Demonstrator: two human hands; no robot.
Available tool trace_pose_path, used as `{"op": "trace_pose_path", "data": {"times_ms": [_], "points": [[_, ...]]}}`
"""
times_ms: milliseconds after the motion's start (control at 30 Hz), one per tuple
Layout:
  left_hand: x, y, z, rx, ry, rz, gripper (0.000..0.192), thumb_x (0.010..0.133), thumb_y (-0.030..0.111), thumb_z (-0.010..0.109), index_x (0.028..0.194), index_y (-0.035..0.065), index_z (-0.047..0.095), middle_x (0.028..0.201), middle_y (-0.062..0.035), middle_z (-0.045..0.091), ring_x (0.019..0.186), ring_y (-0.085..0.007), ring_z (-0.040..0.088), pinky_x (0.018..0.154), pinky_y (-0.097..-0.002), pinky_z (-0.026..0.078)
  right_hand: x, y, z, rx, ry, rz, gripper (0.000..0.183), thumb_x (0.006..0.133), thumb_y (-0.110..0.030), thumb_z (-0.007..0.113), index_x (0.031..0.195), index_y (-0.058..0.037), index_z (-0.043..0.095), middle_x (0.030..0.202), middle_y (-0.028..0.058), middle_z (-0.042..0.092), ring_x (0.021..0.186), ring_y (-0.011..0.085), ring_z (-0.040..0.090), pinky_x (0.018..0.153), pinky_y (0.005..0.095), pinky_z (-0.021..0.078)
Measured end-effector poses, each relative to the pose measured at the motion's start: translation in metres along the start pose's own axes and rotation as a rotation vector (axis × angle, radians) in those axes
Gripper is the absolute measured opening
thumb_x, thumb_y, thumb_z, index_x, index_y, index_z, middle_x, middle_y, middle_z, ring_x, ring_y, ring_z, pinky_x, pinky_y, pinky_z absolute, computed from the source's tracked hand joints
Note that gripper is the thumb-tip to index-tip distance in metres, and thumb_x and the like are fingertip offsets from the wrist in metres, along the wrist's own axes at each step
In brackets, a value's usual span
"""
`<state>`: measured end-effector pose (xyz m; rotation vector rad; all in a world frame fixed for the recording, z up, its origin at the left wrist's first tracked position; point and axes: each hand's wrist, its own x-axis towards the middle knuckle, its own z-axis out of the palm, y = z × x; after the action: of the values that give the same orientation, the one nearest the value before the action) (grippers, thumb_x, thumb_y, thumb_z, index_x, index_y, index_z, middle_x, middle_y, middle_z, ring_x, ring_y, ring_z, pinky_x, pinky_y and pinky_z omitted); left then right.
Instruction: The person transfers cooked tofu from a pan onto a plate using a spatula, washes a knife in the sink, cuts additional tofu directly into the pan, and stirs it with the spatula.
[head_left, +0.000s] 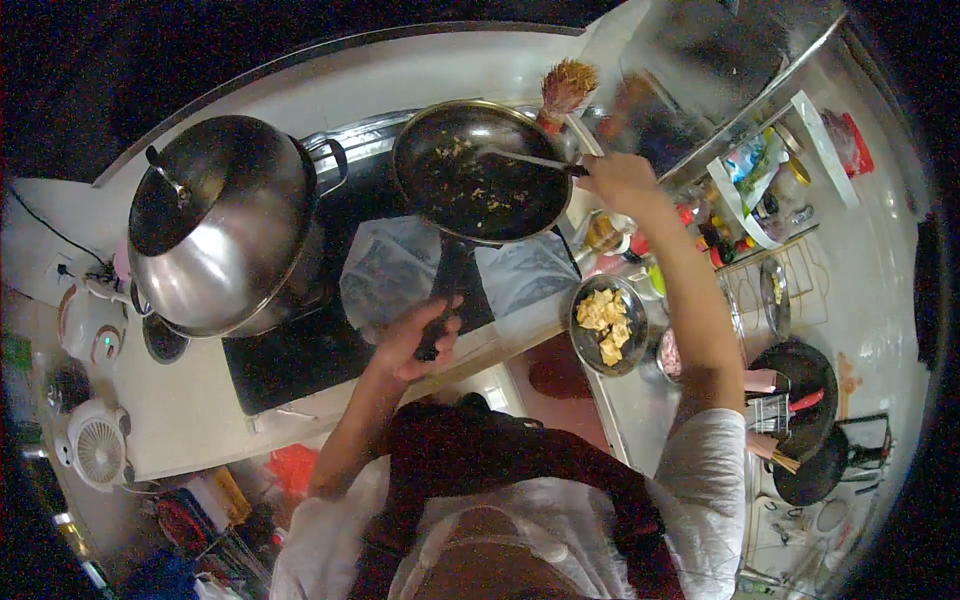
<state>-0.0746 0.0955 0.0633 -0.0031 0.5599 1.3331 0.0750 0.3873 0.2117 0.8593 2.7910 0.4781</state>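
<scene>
My left hand (420, 341) is wrapped around the black handle (450, 270) of a dark wok (502, 210). The wok sits tilted over the black cooktop (277, 375), with small browned bits of food (491, 199) scattered inside. A spatula (525, 159) reaches into it, its dark grip held in my right hand (622, 184). Beside the wok's near right side, a glass plate (581, 352) carries pieces of what looks like cooked egg (604, 319). Translucent plastic sheets (394, 270) lie on the cooktop on both sides of the wok handle.
A large steel pot with a domed lid (232, 247) stands on the left. A bristled brush (570, 86) rises behind the wok. Bottles and jars (716, 236) crowd the right counter, near a bowl of pinkish food (670, 352). A small white fan (97, 450) is at far left.
</scene>
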Motion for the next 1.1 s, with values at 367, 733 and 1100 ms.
{"op": "trace_pose_path", "data": {"times_ms": [367, 733, 1100], "points": [[0.001, 0.0, -0.002, 0.024, -0.021, 0.015, 0.034, 0.087, 0.026, 0.05, 0.114, 0.0046, 0.048, 0.074, -0.0017, 0.051, 0.05, -0.0098, 0.042, 0.044, -0.0238, 0.035, -0.031, -0.023, 0.005, 0.021, -0.063, -0.003, 0.03, 0.081, -0.035, 0.053, 0.088, -0.0072, 0.061, 0.081, 0.0129, 0.062, 0.082, 0.0317, 0.06, 0.069, 0.0435, 0.0471], [-0.001, 0.006, -0.008, 0.016, -0.034, 0.017, 0.031, 0.086, 0.028, 0.05, 0.11, 0.0072, 0.047, 0.076, -0.0032, 0.051, 0.052, -0.0125, 0.044, 0.044, -0.0269, 0.037, -0.052, 0.006, -0.009, -0.071, 0.022, -0.047, 0.032, 0.081, -0.036, 0.052, 0.087, -0.006, 0.06, 0.074, 0.0145, 0.062, 0.074, 0.0317, 0.061, 0.062, 0.0427, 0.0472], [0.004, 0.004, -0.004, 0.024, -0.024, 0.001, 0.034, 0.087, 0.027, 0.049, 0.114, 0.0053, 0.048, 0.076, -0.0029, 0.05, 0.051, -0.0109, 0.043, 0.041, -0.0225, 0.036, 0.002, -0.037, 0.041, 0.156, 0.021, 0.124, 0.032, 0.083, -0.036, 0.051, 0.092, -0.006, 0.059, 0.076, 0.016, 0.061, 0.074, 0.0329, 0.06, 0.063, 0.0437, 0.0472]]}}
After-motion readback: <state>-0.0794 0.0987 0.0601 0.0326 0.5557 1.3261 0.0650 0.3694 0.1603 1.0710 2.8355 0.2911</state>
